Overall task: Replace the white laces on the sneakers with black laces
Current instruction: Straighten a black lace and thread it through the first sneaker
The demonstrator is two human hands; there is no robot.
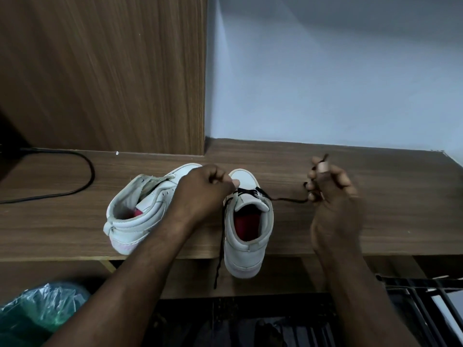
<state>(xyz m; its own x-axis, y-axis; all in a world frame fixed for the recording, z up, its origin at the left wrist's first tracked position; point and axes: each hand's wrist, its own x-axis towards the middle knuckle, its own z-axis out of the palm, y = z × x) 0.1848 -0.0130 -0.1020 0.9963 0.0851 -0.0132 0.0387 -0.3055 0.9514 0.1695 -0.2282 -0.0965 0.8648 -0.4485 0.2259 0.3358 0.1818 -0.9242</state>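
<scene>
L hand (208, 189) pinches thin black lace (288, 199) at eyelets of white leather hi-top sneaker (246, 254); R hand (330, 194) grips lace end, cord taut. 2nd sneaker (130, 227) tilted beside, on wood-grain desk (388, 221).

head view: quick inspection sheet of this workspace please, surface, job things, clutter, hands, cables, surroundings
surface: wooden desk
job's things: upright sneaker with black lace through its front eyelets, one end hanging over the desk edge; second sneaker tipped on its side beside it
clutter: green plastic bag below the desk
hands: left hand curled at the eyelets, grip hidden; right hand grips the lace
cables: black cable on the desk, left
surroundings: wood panel, pale wall
</scene>
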